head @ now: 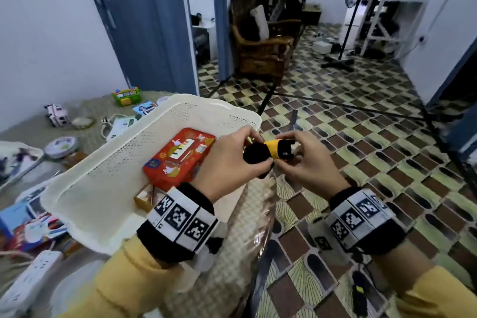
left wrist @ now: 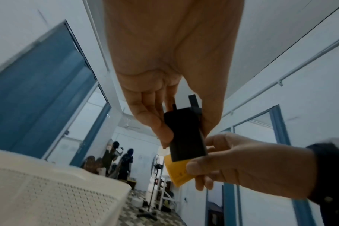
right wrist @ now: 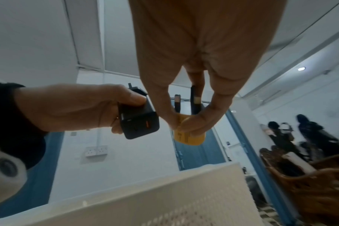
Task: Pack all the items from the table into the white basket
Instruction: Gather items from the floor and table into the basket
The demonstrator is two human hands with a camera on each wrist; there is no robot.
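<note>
The white basket stands on the table and holds a red tin and a small orange box. Just past the basket's right rim, my left hand grips a black charger. My right hand pinches a yellow plug adapter right beside it. The left wrist view shows the black charger between thumb and fingers, the yellow adapter behind it. In the right wrist view the yellow adapter is apart from the black charger, prongs up.
Loose on the table left of the basket lie a green toy keyboard, a white toy vehicle, a round tin, a colourful box and a white power strip. A wooden armchair and a fan stand stand on the tiled floor.
</note>
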